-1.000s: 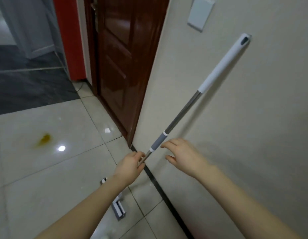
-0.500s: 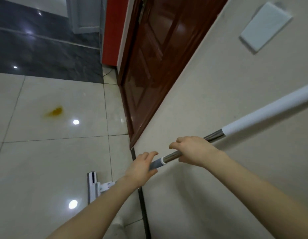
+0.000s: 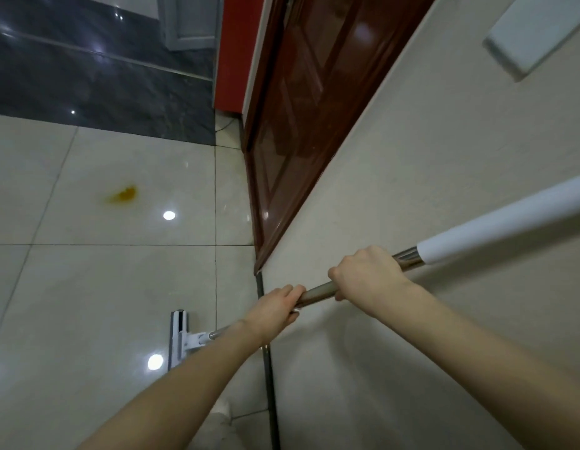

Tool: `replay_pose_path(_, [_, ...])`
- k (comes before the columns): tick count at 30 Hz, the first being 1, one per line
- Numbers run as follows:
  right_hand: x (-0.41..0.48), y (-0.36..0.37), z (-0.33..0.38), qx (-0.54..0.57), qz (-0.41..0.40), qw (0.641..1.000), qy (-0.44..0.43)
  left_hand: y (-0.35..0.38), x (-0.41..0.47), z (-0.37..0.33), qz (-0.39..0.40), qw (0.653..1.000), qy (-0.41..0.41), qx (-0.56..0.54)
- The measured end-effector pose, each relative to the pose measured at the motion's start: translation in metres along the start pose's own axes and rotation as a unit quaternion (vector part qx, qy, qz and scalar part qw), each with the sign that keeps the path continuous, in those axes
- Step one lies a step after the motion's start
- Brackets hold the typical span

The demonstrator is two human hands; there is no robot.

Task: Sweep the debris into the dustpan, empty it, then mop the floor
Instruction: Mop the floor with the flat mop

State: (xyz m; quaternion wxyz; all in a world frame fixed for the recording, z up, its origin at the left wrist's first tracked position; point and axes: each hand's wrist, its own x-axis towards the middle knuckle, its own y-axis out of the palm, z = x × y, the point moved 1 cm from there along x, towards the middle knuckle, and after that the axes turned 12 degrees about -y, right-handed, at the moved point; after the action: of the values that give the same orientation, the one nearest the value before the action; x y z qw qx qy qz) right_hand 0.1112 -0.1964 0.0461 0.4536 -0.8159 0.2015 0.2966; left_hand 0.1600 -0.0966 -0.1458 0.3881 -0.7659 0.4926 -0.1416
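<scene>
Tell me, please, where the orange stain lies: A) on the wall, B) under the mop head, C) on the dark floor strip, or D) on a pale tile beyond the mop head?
D: the stain sits on a pale tile, farther from the person than the mop head and apart from it.
</scene>
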Motion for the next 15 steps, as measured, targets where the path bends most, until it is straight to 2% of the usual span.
replay_pose_path(8, [0.02,-0.057,0.001,0.042,-0.004,0.998,0.051,-0.068,0.004,0.03,0.039,0.998,0.039,0.027])
replay_pose_path(15, [0.052,-0.113,0.06,0.177,-0.012,0.971,0.158,-0.129,-0.006,0.104,0.058,0.981,0.117,0.142])
